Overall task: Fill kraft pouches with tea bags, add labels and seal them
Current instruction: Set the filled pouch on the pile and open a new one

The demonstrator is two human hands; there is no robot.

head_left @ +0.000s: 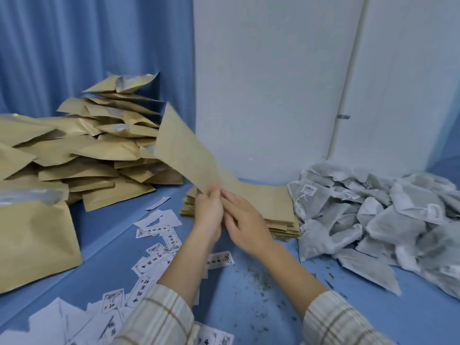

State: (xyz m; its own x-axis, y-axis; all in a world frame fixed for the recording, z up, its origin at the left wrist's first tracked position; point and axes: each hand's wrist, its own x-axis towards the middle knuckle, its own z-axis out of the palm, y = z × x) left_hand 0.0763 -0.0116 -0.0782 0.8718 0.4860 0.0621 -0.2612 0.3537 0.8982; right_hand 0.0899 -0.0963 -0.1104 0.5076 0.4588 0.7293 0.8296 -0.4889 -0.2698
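**New pouch up, batch partway done**

Flat tan kraft paper pouch [184, 155] is held up w/ its far end in the air, above the neat stack of empty kraft pouches [271, 207]. Left hand [208, 211] pinches its lower corner; right hand [245, 224] sits at the same edge, fingers blurred, grip can't tell. Judging by the big heap of stuffed pouches [99, 150] at left, many are filled. Left to do: grey mesh tea bags [373, 217] at right, loose printed white labels [154, 265] on blue table [261, 295].
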